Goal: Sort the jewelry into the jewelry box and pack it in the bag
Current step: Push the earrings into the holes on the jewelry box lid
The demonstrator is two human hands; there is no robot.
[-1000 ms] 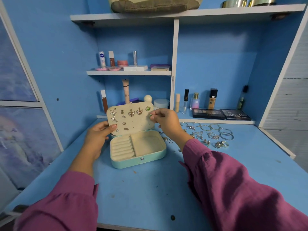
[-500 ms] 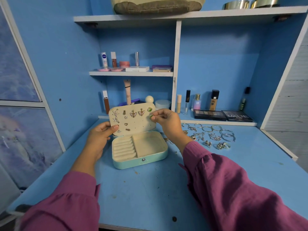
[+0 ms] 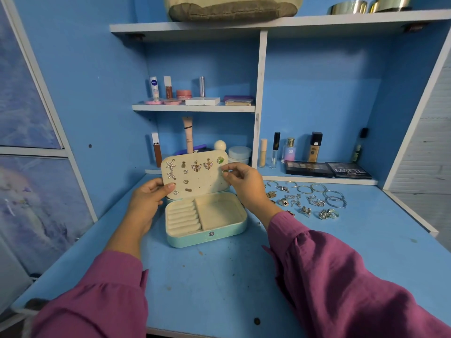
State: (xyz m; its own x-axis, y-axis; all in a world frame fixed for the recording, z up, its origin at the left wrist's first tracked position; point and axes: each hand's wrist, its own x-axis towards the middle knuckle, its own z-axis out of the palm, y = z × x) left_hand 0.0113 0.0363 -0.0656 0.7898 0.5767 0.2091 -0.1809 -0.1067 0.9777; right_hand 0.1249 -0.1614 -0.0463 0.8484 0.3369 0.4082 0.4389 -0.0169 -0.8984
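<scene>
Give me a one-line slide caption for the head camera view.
Left hand steadies the jewelry box lid while right hand pins a green earring onto it.

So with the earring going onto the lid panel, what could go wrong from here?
The right hand pinches a small green earring at the lid edge; it could slip and fall into the jewelry box or onto the desk. The left hand alone steadies the lid, so pushing may tip it back.
</scene>
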